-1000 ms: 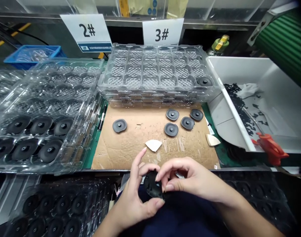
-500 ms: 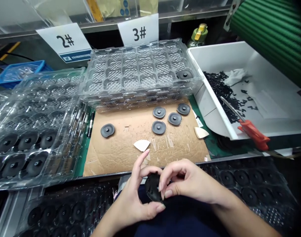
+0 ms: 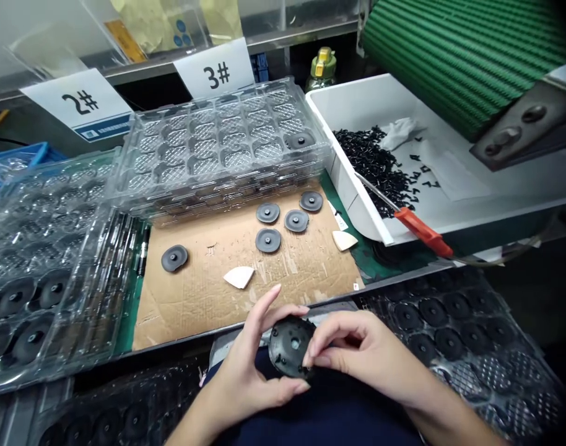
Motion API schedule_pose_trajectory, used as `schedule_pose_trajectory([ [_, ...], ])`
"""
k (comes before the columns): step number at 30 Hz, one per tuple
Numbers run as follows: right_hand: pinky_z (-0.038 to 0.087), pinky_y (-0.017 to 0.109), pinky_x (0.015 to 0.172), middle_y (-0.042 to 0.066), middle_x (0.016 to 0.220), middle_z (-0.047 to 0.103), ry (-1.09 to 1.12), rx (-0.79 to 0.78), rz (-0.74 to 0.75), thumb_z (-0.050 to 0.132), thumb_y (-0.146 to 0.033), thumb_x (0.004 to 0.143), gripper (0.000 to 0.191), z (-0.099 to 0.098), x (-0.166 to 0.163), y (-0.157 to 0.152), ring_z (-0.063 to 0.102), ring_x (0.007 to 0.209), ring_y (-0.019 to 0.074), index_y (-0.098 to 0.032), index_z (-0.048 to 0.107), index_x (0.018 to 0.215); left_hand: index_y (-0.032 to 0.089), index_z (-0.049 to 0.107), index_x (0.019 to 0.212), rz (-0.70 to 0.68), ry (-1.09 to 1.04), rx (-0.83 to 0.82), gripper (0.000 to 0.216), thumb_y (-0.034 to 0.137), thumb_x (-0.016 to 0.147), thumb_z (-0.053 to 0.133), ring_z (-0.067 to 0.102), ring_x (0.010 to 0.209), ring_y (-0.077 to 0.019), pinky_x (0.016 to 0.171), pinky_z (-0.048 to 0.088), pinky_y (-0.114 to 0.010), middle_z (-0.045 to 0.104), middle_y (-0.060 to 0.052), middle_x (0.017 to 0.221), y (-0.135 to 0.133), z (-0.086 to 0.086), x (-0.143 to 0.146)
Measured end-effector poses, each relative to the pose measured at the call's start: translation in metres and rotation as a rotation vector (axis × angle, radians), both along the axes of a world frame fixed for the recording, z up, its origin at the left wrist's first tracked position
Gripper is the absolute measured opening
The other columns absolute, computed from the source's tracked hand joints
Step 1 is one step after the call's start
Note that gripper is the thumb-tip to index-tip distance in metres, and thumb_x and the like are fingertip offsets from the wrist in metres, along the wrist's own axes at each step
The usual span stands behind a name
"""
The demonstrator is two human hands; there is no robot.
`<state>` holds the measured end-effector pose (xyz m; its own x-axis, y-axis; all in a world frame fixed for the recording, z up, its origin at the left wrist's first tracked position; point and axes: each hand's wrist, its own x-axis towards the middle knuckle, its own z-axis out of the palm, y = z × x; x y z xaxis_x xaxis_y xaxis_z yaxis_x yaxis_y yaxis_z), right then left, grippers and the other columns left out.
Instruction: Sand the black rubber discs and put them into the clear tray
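Observation:
A round black plastic disc (image 3: 287,348) is held up close to me, its underside with small raised bits toward the camera. My left hand (image 3: 252,356) grips it by the rim between thumb and fingers, index finger raised. At its right edge my right hand (image 3: 357,347) is closed in a pinch; whether a small part is between those fingertips is hidden. Beyond the hands, similar dark discs (image 3: 268,240) lie on a cardboard sheet (image 3: 190,310), one (image 3: 174,258) apart at the left. A white triangular pad (image 3: 239,277) rests nearer my hands.
A clear compartment tray stack (image 3: 218,148) stands behind the cardboard, with more trays (image 3: 69,204) at left. The white bin (image 3: 357,204) at right holds small black parts (image 3: 376,164); a red-handled tool (image 3: 422,232) leans over its edge. A green ribbed roller (image 3: 450,62) overhangs it.
The camera view has swung to the right. The disc has turned so its underside shows more, with my left hand still on its rim and my right fingers pinched at its edge.

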<state>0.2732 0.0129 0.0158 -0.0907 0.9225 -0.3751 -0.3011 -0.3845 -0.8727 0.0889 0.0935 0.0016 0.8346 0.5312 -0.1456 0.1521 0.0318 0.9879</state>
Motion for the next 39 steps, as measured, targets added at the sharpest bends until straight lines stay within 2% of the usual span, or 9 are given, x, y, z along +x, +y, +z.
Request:
schedule_pose_trajectory([
  [10,0.043,0.021,0.06,0.0,0.076,0.062,-0.405,0.192,-0.196,0.055,-0.016,0.083,0.013,-0.006,0.022,-0.064,0.055,0.066,0.0092,-0.021,0.066,0.088,0.039,0.013,0.136,0.018,0.012,0.148,0.088,0.016,0.071,0.067,0.042,0.122,-0.023,0.103,0.031,-0.037,0.047,-0.006,0.131,-0.027,-0.002,0.019],
  [13,0.045,0.02,0.067,0.001,0.104,0.058,-0.619,0.255,-0.149,0.058,-0.01,0.078,0.036,-0.01,0.019,-0.081,0.055,0.082,0.0106,-0.028,0.061,0.109,0.035,0.019,0.136,0.097,0.019,0.132,0.079,0.022,0.073,0.065,0.044,0.121,-0.0238,0.103,0.03,-0.038,0.05,-0.006,0.129,-0.04,-0.004,0.029],
  [15,0.045,0.023,0.076,0.001,0.103,0.06,-0.684,0.307,-0.127,0.064,-0.019,0.076,0.042,-0.017,0.013,-0.089,0.056,0.088,0.0124,-0.028,0.057,0.116,0.031,0.024,0.135,0.103,0.089,0.097,0.073,0.029,0.074,0.064,0.045,0.12,-0.0254,0.104,0.028,-0.041,0.053,-0.008,0.127,-0.05,-0.008,0.035],
  [17,0.044,0.023,0.08,0.0,0.09,0.066,-0.729,0.294,-0.166,0.066,-0.031,0.076,0.029,-0.031,0.009,-0.095,0.059,0.085,0.0129,-0.025,0.065,0.104,0.03,0.029,0.134,0.002,0.213,0.031,0.067,0.039,0.076,0.06,0.048,0.118,-0.0272,0.105,0.025,-0.045,0.057,-0.009,0.124,-0.057,-0.015,0.039],
  [20,0.047,0.019,0.07,-0.003,0.076,0.069,-0.76,0.107,-0.291,0.059,-0.036,0.081,0.018,-0.06,0.022,-0.117,0.062,0.074,0.0111,-0.022,0.07,0.079,0.031,0.032,0.134,-0.234,0.358,-0.088,0.06,0.051,0.08,0.049,0.049,0.118,-0.0281,0.105,0.025,-0.049,0.059,-0.007,0.123,-0.061,-0.024,0.041],
  [23,0.049,0.022,0.073,-0.001,0.084,0.068,-0.855,-0.178,-0.425,0.05,-0.034,0.088,0.023,-0.093,0.062,-0.167,0.063,0.08,0.0127,-0.019,0.067,0.085,0.037,0.031,0.134,-0.406,0.421,-0.116,0.055,0.05,0.083,0.043,0.043,0.124,-0.0246,0.107,0.026,-0.045,0.051,-0.001,0.133,-0.059,-0.023,0.043],
  [29,0.049,0.036,0.079,0.006,0.105,0.058,-1.022,-0.757,-0.48,0.049,-0.032,0.089,0.023,-0.154,0.128,-0.275,0.058,0.09,0.0157,-0.016,0.057,0.103,0.038,0.039,0.129,-0.435,0.435,-0.188,0.042,0.045,0.087,0.036,0.043,0.124,-0.0209,0.107,0.028,-0.04,0.049,0.004,0.134,-0.069,-0.01,0.05],
  [34,0.049,0.037,0.079,0.007,0.107,0.057,-1.037,-0.852,-0.403,0.05,-0.032,0.089,0.026,-0.183,0.119,-0.295,0.058,0.091,0.0168,-0.015,0.054,0.108,0.034,0.042,0.127,-0.438,0.421,-0.206,0.041,0.042,0.087,0.039,0.044,0.123,-0.0208,0.107,0.03,-0.038,0.05,0.001,0.133,-0.08,-0.005,0.051],
  [39,0.049,0.036,0.079,0.007,0.106,0.057,-1.114,-0.811,-0.364,0.047,-0.033,0.09,0.029,-0.168,0.119,-0.28,0.058,0.089,0.0162,-0.016,0.052,0.113,0.034,0.051,0.12,-0.317,0.357,-0.162,0.036,0.041,0.086,0.043,0.051,0.116,-0.0214,0.104,0.035,-0.037,0.057,0.0,0.125,-0.078,-0.002,0.049],
])
